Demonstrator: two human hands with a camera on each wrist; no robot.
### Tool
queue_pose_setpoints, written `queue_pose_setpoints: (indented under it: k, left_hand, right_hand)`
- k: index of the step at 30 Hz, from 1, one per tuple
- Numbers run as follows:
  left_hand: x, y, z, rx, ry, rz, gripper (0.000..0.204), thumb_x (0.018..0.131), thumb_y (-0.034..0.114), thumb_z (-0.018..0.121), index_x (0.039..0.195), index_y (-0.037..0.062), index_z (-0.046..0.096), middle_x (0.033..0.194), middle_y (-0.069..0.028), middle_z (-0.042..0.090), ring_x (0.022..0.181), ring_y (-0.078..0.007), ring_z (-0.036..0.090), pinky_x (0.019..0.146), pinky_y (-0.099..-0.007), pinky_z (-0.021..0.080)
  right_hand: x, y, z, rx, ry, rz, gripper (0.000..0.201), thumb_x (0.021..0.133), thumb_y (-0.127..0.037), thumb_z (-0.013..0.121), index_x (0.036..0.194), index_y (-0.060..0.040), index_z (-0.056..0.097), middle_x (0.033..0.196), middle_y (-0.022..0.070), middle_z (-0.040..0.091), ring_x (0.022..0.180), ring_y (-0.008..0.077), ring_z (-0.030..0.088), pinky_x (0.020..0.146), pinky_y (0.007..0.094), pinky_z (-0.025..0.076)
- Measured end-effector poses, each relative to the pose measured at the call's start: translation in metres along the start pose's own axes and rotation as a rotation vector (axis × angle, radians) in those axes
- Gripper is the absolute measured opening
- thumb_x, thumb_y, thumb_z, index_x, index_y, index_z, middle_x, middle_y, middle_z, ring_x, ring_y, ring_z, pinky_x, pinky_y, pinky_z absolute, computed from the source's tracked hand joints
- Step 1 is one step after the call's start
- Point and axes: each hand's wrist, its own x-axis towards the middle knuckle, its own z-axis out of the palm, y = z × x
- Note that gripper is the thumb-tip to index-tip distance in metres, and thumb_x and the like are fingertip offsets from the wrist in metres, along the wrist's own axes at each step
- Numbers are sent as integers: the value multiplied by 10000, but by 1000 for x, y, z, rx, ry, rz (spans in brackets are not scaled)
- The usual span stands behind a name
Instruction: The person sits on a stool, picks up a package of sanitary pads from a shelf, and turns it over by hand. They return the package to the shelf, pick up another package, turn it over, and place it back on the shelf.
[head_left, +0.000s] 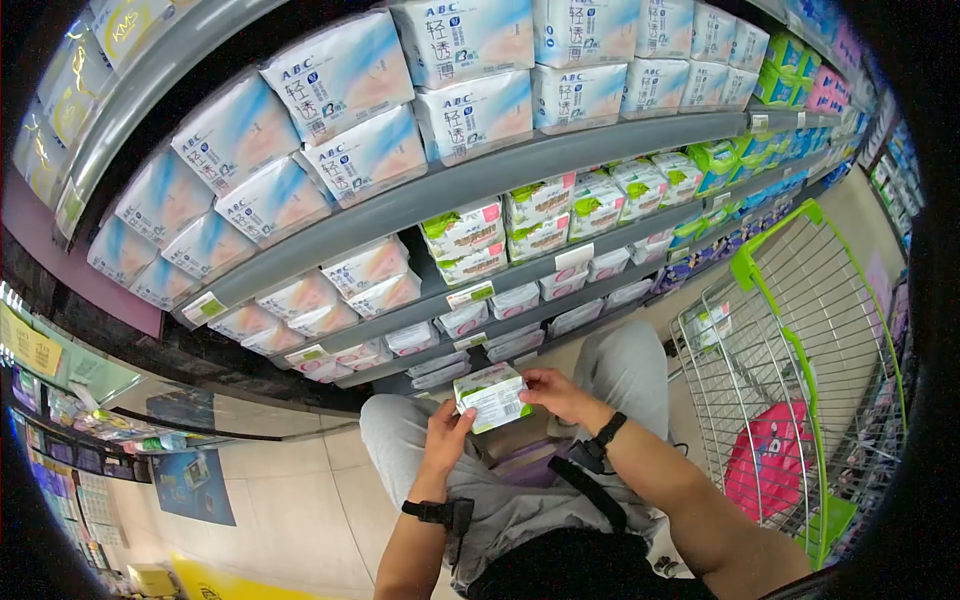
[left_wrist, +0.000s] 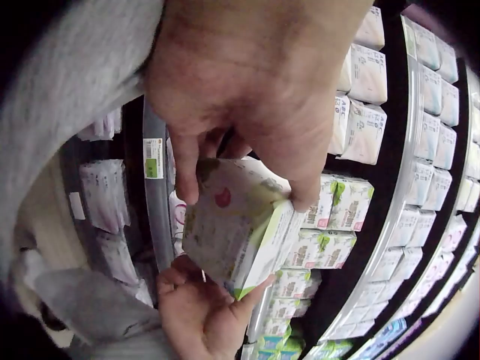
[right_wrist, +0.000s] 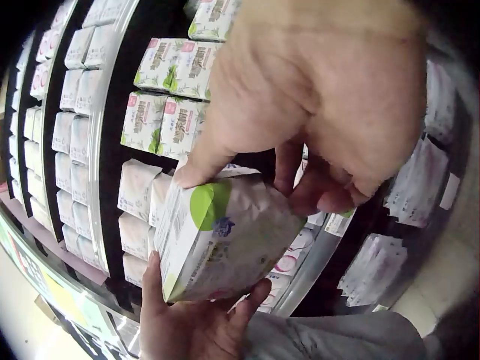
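Observation:
A white pack of sanitary pads (head_left: 488, 408) with green corners is held over the person's lap, its printed and barcoded side turned up toward the head. The left hand (head_left: 452, 430) grips one end, thumb on the printed side. At the opposite end the right hand (head_left: 556, 394) pinches a corner between thumb and fingers. From the left wrist, the broad face of the pack (left_wrist: 232, 225) shows a pink mark. In the right wrist view a green round patch marks the corner of the pack (right_wrist: 240, 240) close to the right thumb.
Shelves in front carry rows of ABC pad packs (head_left: 475, 115) and, lower, similar green-and-white packs (head_left: 540, 220). A dark gap lies left of those. At the right stands a wire shopping cart (head_left: 790, 340) with a pink bag (head_left: 768, 458) inside. Tiled floor (head_left: 300, 490) extends to the left.

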Motion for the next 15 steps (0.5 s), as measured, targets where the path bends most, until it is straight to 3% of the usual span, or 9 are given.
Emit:
queue_pose_setpoints:
  k: [5, 8, 11, 13, 15]
  left_hand:
    - [0, 5, -1, 58, -7, -50, 390, 943, 172, 646, 1266, -38, 580, 1119, -80, 652, 1017, -133, 588, 895, -279, 472]
    - [-1, 8, 1, 48, -28, -85, 406, 948, 182, 641, 1284, -34, 570, 1129, -82, 656, 1017, -131, 587, 893, -276, 473]
    - [-4, 9, 2, 92, -41, -89, 400, 951, 186, 638, 1282, -29, 574, 1106, -71, 665, 1005, -129, 590, 884, -268, 473]
    - [-4, 7, 1, 134, -88, -110, 422, 957, 192, 630, 1310, -26, 550, 1127, -73, 653, 1007, -133, 589, 876, -268, 477]
    - [0, -2, -4, 178, -166, -157, 479, 968, 205, 618, 1371, -25, 495, 1193, -85, 621, 1024, -143, 584, 867, -275, 486]
  right_hand:
    - [7, 18, -4, 79, -53, 106, 390, 897, -196, 713, 1214, 10, 617, 1151, 75, 655, 1038, 156, 591, 918, 302, 476]
    - [-1, 6, -2, -54, -74, 39, 418, 894, -213, 712, 1226, 18, 606, 1165, 86, 652, 1038, 170, 594, 925, 306, 475]
    - [-15, -18, 4, -200, -118, -8, 463, 865, -115, 725, 1281, 11, 566, 1178, 81, 642, 1079, 164, 590, 954, 315, 469]
    - [-11, 9, -14, -418, -75, -21, 492, 841, -124, 751, 1280, 2, 570, 1168, 81, 648, 1067, 161, 595, 949, 312, 473]
    - [-23, -10, -7, -503, 5, -26, 514, 822, -137, 772, 1278, -4, 573, 1162, 80, 653, 1061, 157, 595, 948, 309, 475]
